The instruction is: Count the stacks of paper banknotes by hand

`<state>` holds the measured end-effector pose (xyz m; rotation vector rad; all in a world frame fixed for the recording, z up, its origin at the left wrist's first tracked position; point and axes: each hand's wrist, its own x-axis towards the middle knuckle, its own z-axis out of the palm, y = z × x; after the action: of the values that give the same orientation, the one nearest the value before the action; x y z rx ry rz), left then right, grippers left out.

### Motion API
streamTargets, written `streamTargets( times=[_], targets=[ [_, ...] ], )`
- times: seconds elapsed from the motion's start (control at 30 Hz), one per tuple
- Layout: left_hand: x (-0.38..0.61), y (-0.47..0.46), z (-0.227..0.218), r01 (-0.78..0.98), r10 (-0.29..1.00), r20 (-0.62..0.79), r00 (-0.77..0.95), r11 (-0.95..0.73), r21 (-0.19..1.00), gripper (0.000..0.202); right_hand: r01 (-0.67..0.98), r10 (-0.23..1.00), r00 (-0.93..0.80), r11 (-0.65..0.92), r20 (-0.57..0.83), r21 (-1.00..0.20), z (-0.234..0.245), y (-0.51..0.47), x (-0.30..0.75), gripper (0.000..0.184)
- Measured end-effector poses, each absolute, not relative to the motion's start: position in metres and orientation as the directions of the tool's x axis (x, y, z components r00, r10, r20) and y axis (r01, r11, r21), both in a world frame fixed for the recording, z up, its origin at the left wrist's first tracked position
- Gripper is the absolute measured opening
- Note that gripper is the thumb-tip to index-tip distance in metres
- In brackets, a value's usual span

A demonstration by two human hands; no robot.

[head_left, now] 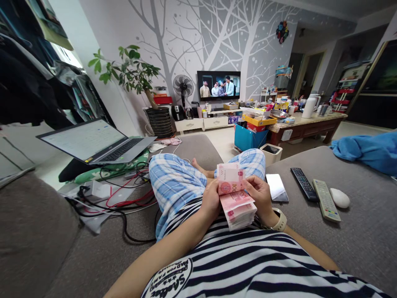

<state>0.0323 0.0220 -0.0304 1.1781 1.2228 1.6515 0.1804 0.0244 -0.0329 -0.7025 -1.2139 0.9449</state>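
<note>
A thick wad of red 100 banknotes [237, 196] is held over my lap, bent so that its upper part stands up and its lower ends fan toward my belly. My left hand [211, 198] is closed round the wad's left side, with most of its fingers hidden. On the other side, my right hand [259, 196] pinches the notes' right edge between thumb and fingers. A light watch is on the right wrist. Closest to that hand on the sofa lies a smartphone [277, 187].
Right of the phone are a black remote [304, 184], a beige remote [326, 200] and a white mouse [340, 198]. At left, an open laptop [124, 151] sits above tangled cables [124, 207]. A cluttered coffee table [305, 130], a waste bin [273, 153] and a television [218, 85] stand ahead.
</note>
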Motion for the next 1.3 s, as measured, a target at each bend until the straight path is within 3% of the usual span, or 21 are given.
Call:
streamTargets(
  times=[0.13,0.33,0.5,0.7,0.93,1.3],
  targets=[
    [0.034,0.019,-0.023,-0.196,0.954,0.176,-0.244,-0.226,0.954,0.022,-0.237,0.885,0.076,0.464,0.46,-0.853,-0.034,0.024,0.18,0.02],
    [0.032,0.016,-0.017,-0.112,0.95,0.247,-0.192,-0.271,0.956,0.006,-0.253,0.869,0.088,0.491,0.486,-0.833,-0.032,0.021,0.18,0.017],
    [0.037,0.019,-0.02,-0.415,0.981,0.072,-0.182,-0.143,0.899,0.022,-0.23,0.83,0.093,0.556,0.55,-0.799,-0.033,0.02,0.181,0.018],
    [0.041,0.021,-0.022,-0.534,0.985,0.043,-0.168,-0.127,0.836,0.022,-0.24,0.811,0.055,0.577,0.583,-0.78,-0.035,0.021,0.183,0.023],
    [0.039,0.022,-0.024,-0.588,0.999,0.028,-0.042,-0.048,0.807,0.023,-0.201,0.851,0.145,0.525,0.505,-0.827,-0.035,0.028,0.18,0.02],
    [0.038,0.025,-0.029,-0.569,0.999,0.034,-0.009,-0.033,0.822,0.027,-0.093,0.844,0.081,0.536,0.53,-0.839,-0.034,0.031,0.182,0.033]
  ],
)
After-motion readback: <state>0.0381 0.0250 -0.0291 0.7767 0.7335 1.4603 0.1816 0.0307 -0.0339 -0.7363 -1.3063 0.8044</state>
